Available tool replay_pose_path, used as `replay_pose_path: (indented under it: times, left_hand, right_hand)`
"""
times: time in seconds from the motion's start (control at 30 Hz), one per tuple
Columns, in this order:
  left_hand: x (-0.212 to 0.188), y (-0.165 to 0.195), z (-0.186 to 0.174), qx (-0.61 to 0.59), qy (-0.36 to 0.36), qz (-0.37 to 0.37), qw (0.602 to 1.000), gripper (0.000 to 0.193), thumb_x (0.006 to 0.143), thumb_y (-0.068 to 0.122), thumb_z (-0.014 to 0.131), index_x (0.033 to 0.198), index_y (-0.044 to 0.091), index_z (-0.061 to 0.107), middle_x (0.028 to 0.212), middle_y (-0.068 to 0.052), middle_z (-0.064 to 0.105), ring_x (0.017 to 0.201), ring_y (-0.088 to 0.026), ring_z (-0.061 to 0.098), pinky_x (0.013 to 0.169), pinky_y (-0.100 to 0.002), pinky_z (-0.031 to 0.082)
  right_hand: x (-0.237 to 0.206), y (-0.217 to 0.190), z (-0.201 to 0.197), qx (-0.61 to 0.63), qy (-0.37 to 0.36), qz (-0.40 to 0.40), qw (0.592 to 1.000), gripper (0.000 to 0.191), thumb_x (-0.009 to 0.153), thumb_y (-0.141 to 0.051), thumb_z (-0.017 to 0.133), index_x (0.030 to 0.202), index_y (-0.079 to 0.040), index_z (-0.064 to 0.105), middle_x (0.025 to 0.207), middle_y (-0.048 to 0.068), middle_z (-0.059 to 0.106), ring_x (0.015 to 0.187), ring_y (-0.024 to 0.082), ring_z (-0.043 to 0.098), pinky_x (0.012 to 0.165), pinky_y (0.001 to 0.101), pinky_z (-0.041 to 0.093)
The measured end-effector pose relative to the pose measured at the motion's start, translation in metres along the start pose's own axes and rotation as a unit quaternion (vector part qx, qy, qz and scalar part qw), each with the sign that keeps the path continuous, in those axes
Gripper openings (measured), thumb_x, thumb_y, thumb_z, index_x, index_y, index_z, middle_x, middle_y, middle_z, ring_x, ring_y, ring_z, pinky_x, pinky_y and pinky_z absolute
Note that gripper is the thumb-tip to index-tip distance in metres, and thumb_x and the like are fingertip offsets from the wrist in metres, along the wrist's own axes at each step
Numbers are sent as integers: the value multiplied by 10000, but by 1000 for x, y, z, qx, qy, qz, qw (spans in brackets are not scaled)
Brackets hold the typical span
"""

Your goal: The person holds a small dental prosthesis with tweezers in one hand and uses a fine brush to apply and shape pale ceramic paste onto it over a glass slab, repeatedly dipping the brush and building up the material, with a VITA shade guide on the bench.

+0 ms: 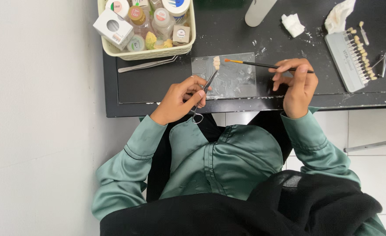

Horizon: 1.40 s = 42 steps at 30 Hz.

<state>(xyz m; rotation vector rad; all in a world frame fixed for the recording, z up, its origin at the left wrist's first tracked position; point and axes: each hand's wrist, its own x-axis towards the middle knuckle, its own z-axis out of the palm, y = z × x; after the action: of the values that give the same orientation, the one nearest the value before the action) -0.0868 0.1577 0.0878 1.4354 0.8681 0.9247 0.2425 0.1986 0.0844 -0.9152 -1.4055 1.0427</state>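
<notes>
Steel forceps (204, 89) pinched in your left hand (179, 99) hold a small tooth piece (217, 62) over the glass slab (228, 76), while your right hand (298, 85) pinches the brush (263, 65) close, so next steady its tip gently onto the piece.

Clear glossy glass slab (232, 83), matt black table (158, 83), shiny metal forceps (204, 94).

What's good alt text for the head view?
A person's left hand holds forceps gripping a small tooth-like piece over a glass slab, while the right hand points a fine brush at it.
</notes>
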Motion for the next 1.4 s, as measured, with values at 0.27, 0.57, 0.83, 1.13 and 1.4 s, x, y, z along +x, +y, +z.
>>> replay_pose_path:
  times: [0.27, 0.57, 0.83, 1.13, 1.4]
  left_hand:
    - [-5, 0, 5, -13, 6, 0, 1000, 170, 1057, 115, 560, 1195, 18, 582, 846, -33, 673, 769, -74, 653, 721, -255, 575]
    - [-5, 1, 5, 2, -2, 6, 1000, 163, 1068, 115, 558, 1185, 8, 597, 832, -37, 677, 767, -82, 654, 724, -258, 567]
    - [-5, 0, 7, -9, 5, -1, 1000, 183, 1058, 122, 561, 1200, 8, 583, 846, -37, 681, 767, -82, 660, 716, -258, 577]
    - [-5, -1, 8, 6, 4, 1, 1000, 187, 1056, 115, 554, 1202, 5, 595, 855, -38, 680, 764, -83, 650, 713, -258, 577]
    - [-2, -2, 7, -7, 6, -4, 1000, 190, 1060, 119, 560, 1206, 2, 589, 853, -40, 675, 771, -78, 646, 730, -256, 573]
  right_hand:
    - [-5, 4, -4, -2, 12, 0, 1000, 497, 1202, -426, 395, 1089, 23, 576, 1096, 147, 626, 872, 193, 649, 657, 289, 515]
    - [-8, 4, -7, 46, 60, -1, 997, 491, 1193, -446, 407, 1023, -8, 549, 1010, 118, 585, 780, 171, 609, 598, 278, 496]
    - [-7, 6, -9, 53, 64, -7, 997, 504, 1182, -467, 412, 994, -15, 532, 989, 101, 559, 756, 161, 567, 608, 289, 485]
    - [-8, 3, -9, 48, 61, 2, 997, 506, 1183, -471, 396, 979, -25, 520, 942, 90, 541, 757, 157, 550, 625, 297, 472]
    - [-3, 3, -8, 53, 61, 6, 997, 467, 1180, -432, 408, 987, -23, 527, 978, 96, 555, 779, 162, 561, 614, 292, 480]
